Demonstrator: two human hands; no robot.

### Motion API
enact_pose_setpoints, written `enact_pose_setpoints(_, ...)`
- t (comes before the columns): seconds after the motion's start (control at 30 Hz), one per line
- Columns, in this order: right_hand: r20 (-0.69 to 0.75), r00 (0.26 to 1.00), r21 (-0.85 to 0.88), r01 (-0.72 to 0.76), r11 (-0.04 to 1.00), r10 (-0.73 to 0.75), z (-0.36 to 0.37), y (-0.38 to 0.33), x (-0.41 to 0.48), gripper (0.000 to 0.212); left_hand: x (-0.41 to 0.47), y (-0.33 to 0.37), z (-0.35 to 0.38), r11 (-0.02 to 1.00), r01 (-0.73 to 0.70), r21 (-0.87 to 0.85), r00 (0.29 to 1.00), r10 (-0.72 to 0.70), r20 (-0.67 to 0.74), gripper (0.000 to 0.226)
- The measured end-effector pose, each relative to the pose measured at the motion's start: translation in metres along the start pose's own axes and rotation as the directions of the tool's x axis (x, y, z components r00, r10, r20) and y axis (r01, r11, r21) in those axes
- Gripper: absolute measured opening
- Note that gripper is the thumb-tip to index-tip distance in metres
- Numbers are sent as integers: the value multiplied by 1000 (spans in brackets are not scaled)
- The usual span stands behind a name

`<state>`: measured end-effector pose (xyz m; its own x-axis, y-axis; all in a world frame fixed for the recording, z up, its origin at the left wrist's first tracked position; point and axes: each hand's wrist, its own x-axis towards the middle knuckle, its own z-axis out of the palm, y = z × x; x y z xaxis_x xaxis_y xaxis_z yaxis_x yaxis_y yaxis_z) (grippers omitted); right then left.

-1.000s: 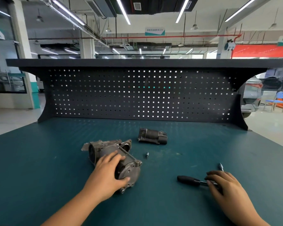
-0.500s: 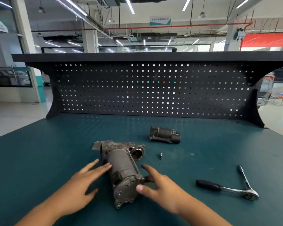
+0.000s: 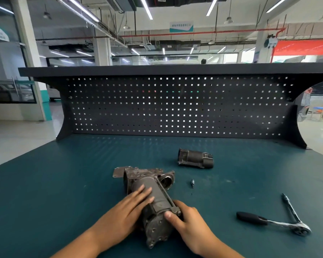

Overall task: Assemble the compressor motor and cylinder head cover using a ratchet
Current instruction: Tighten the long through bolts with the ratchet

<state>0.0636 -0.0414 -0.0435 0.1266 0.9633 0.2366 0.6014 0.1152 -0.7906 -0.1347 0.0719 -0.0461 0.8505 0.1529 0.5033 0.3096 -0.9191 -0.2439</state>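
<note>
A grey metal compressor body (image 3: 153,194) lies on the teal bench, its flanged end toward me. My left hand (image 3: 123,216) rests flat on its left side with straight fingers. My right hand (image 3: 186,220) grips its right side near the flange, thumb on top and fingers curled round. The dark cylindrical compressor motor (image 3: 195,158) lies apart, farther back and to the right. A small bolt (image 3: 192,183) lies between them. The ratchet (image 3: 272,221), with a black handle and an extension bar, lies on the bench at the right, untouched.
The teal bench top (image 3: 63,183) stretches wide on both sides. A black perforated back panel (image 3: 175,108) with a shelf closes off the far edge. Workshop floor and pillars lie beyond.
My right hand left the ratchet on the bench and came to the compressor body. Both hands have closed in on the body, which now points toward me.
</note>
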Motion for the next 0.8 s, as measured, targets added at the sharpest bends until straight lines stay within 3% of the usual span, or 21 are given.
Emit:
enact_pose_setpoints(0.07, -34, 999, 21, -18, 1000, 19, -4, -9, -2, 11, -3, 1, 0, 997, -1, -75, 997, -5, -77, 47)
enact_pose_setpoints(0.2, -218, 973, 81, -56, 995, 73, -31, -37, 1, 56, 17, 10, -8, 957, 11, -289, 972, -78, -223, 49)
enact_pose_setpoints(0.3, -255, 959, 74, -109, 991, 124, -50, -62, 7, 63, 29, 20, -12, 864, 65, -500, 958, -194, -210, 66)
enact_pose_setpoints(0.37, -243, 955, 75, -156, 985, 170, -56, -71, 12, 63, 40, 26, -13, 773, 120, -623, 953, -266, -146, 90)
enact_pose_setpoints(0.43, -241, 952, 69, -179, 982, 190, -61, -75, 20, 66, 56, 34, -15, 697, 197, -690, 899, -409, -157, 104)
enact_pose_setpoints(0.53, -261, 936, 56, -230, 972, 237, -71, -76, 29, 72, 77, 46, -11, 611, 270, -744, 764, -606, -220, 95)
enact_pose_setpoints(0.63, -228, 938, 90, -248, 965, 262, -79, -77, 40, 74, 87, 44, -11, 542, 334, -771, 699, -692, -184, 90)
enact_pose_setpoints(0.73, -73, 956, 286, -253, 924, 284, -94, -82, 55, 82, 93, 27, -20, 508, 326, -797, 678, -713, -177, 81)
enact_pose_setpoints(0.8, -80, 953, 478, -222, 850, 293, -114, -81, 62, 81, 91, 16, -25, 473, 288, -832, 680, -713, -170, 77)
